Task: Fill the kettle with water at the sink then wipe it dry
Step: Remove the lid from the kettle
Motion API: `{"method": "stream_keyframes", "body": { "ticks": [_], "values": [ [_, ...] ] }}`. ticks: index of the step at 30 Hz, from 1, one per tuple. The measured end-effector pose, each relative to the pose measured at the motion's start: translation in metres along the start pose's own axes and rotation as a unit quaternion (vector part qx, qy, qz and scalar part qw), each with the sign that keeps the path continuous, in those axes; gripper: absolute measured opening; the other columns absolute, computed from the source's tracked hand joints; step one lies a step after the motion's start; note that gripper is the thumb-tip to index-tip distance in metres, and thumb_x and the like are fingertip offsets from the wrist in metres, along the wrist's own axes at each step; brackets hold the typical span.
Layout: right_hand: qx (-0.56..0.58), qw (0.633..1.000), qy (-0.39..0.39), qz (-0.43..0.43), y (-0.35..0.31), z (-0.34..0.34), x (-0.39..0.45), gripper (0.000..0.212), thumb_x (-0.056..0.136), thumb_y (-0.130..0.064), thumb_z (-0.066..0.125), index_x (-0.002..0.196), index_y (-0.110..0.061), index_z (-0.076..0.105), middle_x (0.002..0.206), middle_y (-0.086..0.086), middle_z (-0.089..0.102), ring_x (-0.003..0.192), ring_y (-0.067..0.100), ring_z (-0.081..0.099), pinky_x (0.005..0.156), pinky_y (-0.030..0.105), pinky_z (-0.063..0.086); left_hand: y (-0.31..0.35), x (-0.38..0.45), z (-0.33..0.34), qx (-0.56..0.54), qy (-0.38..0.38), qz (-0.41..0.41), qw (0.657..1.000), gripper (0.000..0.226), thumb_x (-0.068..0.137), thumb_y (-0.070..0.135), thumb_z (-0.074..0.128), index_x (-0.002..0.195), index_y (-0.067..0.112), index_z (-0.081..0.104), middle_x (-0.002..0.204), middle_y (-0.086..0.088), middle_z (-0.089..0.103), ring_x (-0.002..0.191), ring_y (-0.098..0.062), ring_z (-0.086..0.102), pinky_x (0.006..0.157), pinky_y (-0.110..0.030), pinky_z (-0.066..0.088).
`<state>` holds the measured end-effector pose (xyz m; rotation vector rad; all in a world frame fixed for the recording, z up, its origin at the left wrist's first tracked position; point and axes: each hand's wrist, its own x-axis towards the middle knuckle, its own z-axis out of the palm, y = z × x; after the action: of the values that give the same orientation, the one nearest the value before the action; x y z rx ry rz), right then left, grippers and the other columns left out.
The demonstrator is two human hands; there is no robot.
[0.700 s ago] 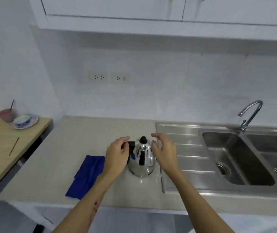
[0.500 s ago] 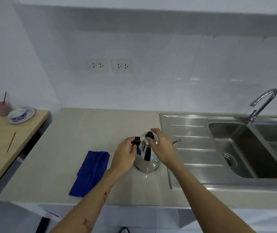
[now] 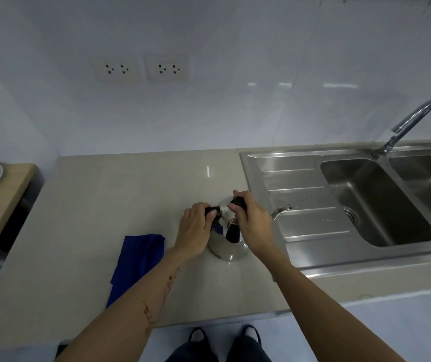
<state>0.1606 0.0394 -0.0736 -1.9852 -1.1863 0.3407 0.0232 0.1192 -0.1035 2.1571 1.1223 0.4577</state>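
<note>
Kettle (image 3: 228, 246) held by both hands | blue cloth (image 3: 137, 259) left | sink (image 3: 376, 202) right

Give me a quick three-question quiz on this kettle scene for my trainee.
1. True or false: the kettle stands on the counter, not in the sink.
2. What does the right hand grip?
A. the tap
B. the lid knob
C. the cloth
3. Fill in: the blue cloth lies to the ____ of the kettle.

Key:
1. True. It stands beside the drainer.
2. B. The fingers close on the black lid knob; the left hand holds the handle.
3. Left. It lies flat on the counter, untouched.
</note>
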Motion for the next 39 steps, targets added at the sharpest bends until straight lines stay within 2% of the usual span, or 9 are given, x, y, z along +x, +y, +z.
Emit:
{"method": "stream_keyframes", "body": {
  "ticks": [3, 8, 16, 19, 26, 30, 33, 36, 39],
  "values": [
    [-0.005, 1.000, 0.016, 0.006, 0.002, 0.002, 0.001, 0.017, 0.098, -0.027, 0.055, 0.115, -0.024, 0.053, 0.107, -0.010, 0.071, 0.082, 0.012, 0.070, 0.064, 0.012, 0.044, 0.001, 0.000, 0.002, -0.007, 0.009, -0.002, 1.000, 0.028, 0.103, 0.032, 0.038, 0.115, 0.010, 0.050, 0.113, -0.005, 0.054, 0.100, -0.018, 0.044, 0.087, -0.033, 0.044],
    [0.003, 1.000, 0.028, -0.001, 0.004, 0.001, 0.002, 0.017, 0.096, -0.026, 0.058, 0.111, -0.023, 0.053, 0.103, -0.010, 0.073, 0.077, 0.017, 0.072, 0.069, 0.035, 0.056, 0.000, 0.000, 0.004, -0.003, 0.015, 0.002, 1.000, 0.029, 0.103, 0.032, 0.038, 0.115, 0.009, 0.050, 0.113, -0.006, 0.053, 0.099, -0.018, 0.043, 0.086, -0.032, 0.042],
    [0.017, 1.000, 0.014, -0.013, 0.003, -0.010, 0.009, 0.020, 0.093, -0.027, 0.062, 0.108, -0.015, 0.058, 0.098, -0.005, 0.074, 0.077, 0.023, 0.069, 0.063, 0.029, 0.044, 0.004, -0.003, 0.011, -0.003, 0.045, -0.004, 0.999, 0.027, 0.103, 0.029, 0.037, 0.115, 0.008, 0.049, 0.110, -0.005, 0.050, 0.097, -0.017, 0.040, 0.081, -0.025, 0.033],
    [0.028, 1.000, -0.002, -0.013, 0.002, -0.014, 0.012, 0.020, 0.093, -0.028, 0.062, 0.109, -0.017, 0.059, 0.090, -0.005, 0.073, 0.075, 0.024, 0.069, 0.063, 0.031, 0.046, 0.005, -0.004, 0.013, -0.005, 0.051, -0.010, 0.999, 0.027, 0.103, 0.030, 0.037, 0.115, 0.008, 0.048, 0.111, -0.005, 0.050, 0.098, -0.018, 0.040, 0.083, -0.030, 0.039],
    [0.193, 0.980, -0.001, 0.037, 0.008, -0.027, 0.018, 0.008, 0.090, -0.031, 0.063, 0.092, -0.036, 0.058, 0.094, 0.003, 0.075, 0.079, 0.021, 0.071, 0.076, 0.050, 0.057, 0.006, -0.004, 0.014, -0.001, 0.057, -0.017, 0.998, 0.027, 0.104, 0.029, 0.037, 0.116, 0.008, 0.048, 0.110, -0.003, 0.049, 0.100, -0.019, 0.043, 0.088, -0.036, 0.043],
    [0.268, 0.963, -0.002, 0.035, 0.013, -0.036, -0.005, 0.011, 0.093, -0.024, 0.063, 0.102, -0.020, 0.057, 0.114, -0.010, 0.071, 0.093, 0.015, 0.071, 0.078, 0.041, 0.059, 0.005, -0.005, 0.018, 0.008, 0.072, -0.016, 0.997, 0.028, 0.104, 0.029, 0.037, 0.116, 0.007, 0.049, 0.111, -0.009, 0.052, 0.098, -0.021, 0.044, 0.086, -0.035, 0.043],
    [0.224, 0.975, -0.001, 0.005, 0.031, -0.041, -0.034, 0.021, 0.095, -0.027, 0.060, 0.114, -0.019, 0.054, 0.120, -0.018, 0.066, 0.097, 0.004, 0.068, 0.078, 0.035, 0.060, 0.004, -0.007, 0.021, 0.009, 0.087, -0.013, 0.996, 0.028, 0.103, 0.029, 0.038, 0.116, 0.007, 0.050, 0.113, -0.010, 0.053, 0.098, -0.019, 0.042, 0.084, -0.032, 0.039],
    [0.184, 0.980, -0.068, -0.039, 0.057, -0.038, -0.064, 0.032, 0.094, -0.006, 0.059, 0.124, -0.012, 0.049, 0.127, 0.007, 0.057, 0.105, -0.012, 0.057, 0.084, 0.013, 0.052, 0.004, -0.006, 0.022, 0.012, 0.101, -0.016, 0.995, 0.029, 0.103, 0.029, 0.039, 0.118, 0.007, 0.050, 0.114, -0.010, 0.053, 0.098, -0.017, 0.039, 0.083, -0.029, 0.035],
    [0.063, 0.987, -0.135, -0.053, 0.094, -0.022, -0.084, 0.048, 0.092, -0.014, 0.063, 0.135, -0.022, 0.043, 0.132, 0.004, 0.048, 0.112, -0.010, 0.044, 0.100, 0.018, 0.044, 0.004, -0.006, 0.024, 0.014, 0.104, -0.019, 0.994, 0.031, 0.103, 0.030, 0.039, 0.119, 0.006, 0.050, 0.115, -0.011, 0.053, 0.099, -0.017, 0.039, 0.085, -0.031, 0.037]
  ]
}}
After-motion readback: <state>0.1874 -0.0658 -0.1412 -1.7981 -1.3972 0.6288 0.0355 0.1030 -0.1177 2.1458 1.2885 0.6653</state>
